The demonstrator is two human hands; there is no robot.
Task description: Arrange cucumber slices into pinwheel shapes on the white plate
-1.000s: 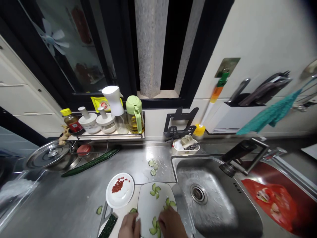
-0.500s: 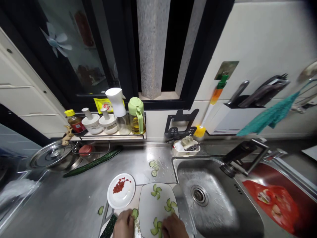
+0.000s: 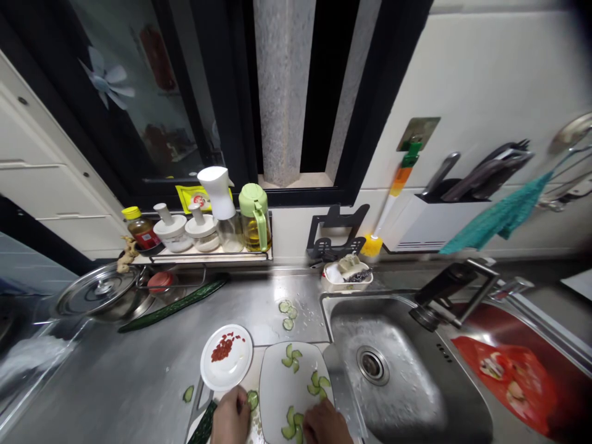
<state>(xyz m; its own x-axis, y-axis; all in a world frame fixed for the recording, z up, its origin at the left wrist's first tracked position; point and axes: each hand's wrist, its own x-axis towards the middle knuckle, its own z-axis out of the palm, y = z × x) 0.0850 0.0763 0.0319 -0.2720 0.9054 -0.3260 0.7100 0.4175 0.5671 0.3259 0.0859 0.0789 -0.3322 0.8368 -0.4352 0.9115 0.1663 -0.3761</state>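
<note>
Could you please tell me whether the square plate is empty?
Not empty: the square plate holds cucumber slices in three visible clusters.

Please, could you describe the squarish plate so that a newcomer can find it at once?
Begin at the steel sink with the drain. Just left of it, near the bottom edge, lies the white plate, the right hand over its lower part. The neighbouring plate is round and holds small red pieces; this one is squarish and bears green cucumber pieces.

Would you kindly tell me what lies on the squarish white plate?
Three visible groups of cucumber slices lie on the squarish white plate; whatever the right hand covers at its lower right cannot be seen.
</note>
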